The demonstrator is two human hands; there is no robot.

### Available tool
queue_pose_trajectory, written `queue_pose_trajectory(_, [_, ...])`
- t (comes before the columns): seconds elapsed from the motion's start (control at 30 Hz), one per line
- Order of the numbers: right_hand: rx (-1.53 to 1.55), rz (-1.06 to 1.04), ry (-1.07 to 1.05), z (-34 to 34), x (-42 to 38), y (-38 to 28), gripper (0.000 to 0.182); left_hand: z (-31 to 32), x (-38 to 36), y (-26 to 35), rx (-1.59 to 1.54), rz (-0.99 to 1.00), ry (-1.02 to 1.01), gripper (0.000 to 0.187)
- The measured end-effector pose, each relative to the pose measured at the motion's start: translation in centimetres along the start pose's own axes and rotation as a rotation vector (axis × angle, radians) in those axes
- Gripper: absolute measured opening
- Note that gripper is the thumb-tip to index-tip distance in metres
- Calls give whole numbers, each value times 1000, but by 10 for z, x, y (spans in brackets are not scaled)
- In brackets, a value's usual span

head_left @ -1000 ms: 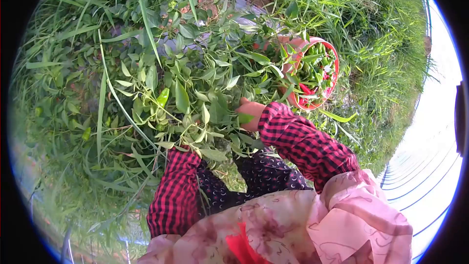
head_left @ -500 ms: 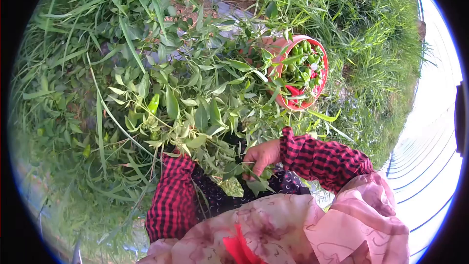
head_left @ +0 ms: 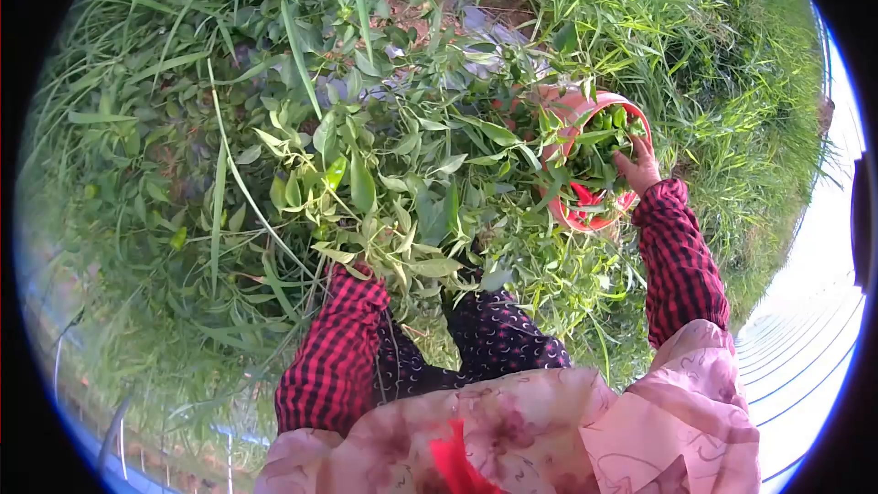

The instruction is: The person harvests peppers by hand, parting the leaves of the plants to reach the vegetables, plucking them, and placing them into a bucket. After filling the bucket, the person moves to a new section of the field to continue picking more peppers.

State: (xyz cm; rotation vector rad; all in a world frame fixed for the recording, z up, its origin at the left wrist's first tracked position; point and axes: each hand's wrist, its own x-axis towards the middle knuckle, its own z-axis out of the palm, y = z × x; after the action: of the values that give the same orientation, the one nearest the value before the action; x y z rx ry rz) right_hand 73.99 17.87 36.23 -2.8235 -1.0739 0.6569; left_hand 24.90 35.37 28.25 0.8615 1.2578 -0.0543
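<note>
At the right, my right hand (head_left: 638, 167) reaches over the near rim of a pink-red bucket (head_left: 570, 108) that lies tilted among the plants. Its thumb and fingers are apart, beside green peppers and leaves (head_left: 599, 146) in the bucket; the fingertips are partly hidden. Something red (head_left: 585, 194) also shows inside. My left hand is hidden under foliage, where the left checked sleeve (head_left: 343, 334) ends. Just above that sleeve, a green pepper (head_left: 336, 172) hangs on a leafy plant (head_left: 402, 192).
Tall grass (head_left: 732, 82) grows around the bucket and along the top. Grey sheeting (head_left: 489, 27) and bare soil show between plants. Dark patterned trousers (head_left: 503, 334) and a pink floral garment (head_left: 512, 412) are at the bottom. Thin pale stalks cross the left side.
My right hand has moved up and right, from low among the leaves near my legs to the bucket, and its fingers have opened. The left sleeve stays in the foliage. The view has shifted slightly.
</note>
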Motion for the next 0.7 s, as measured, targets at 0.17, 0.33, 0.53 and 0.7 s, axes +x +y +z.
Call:
queue_pose_trajectory(0.17, [-54, 83, -109, -1, 3, -25, 78, -2, -4, 4, 66, 20, -2, 35])
queue_pose_trajectory(0.33, [175, -216, 28, -43, -26, -151, 40, 1, -9, 1, 109, 39, -19, 35])
queue_pose_trajectory(0.53, [580, -592, -512, 38, -85, -369, 46, 0, -11, 11, 166, 73, -49, 35])
queue_pose_trajectory(0.7, [95, -971, -713, 119, -66, -402, 46, 0, -12, 14, 208, 96, -70, 35])
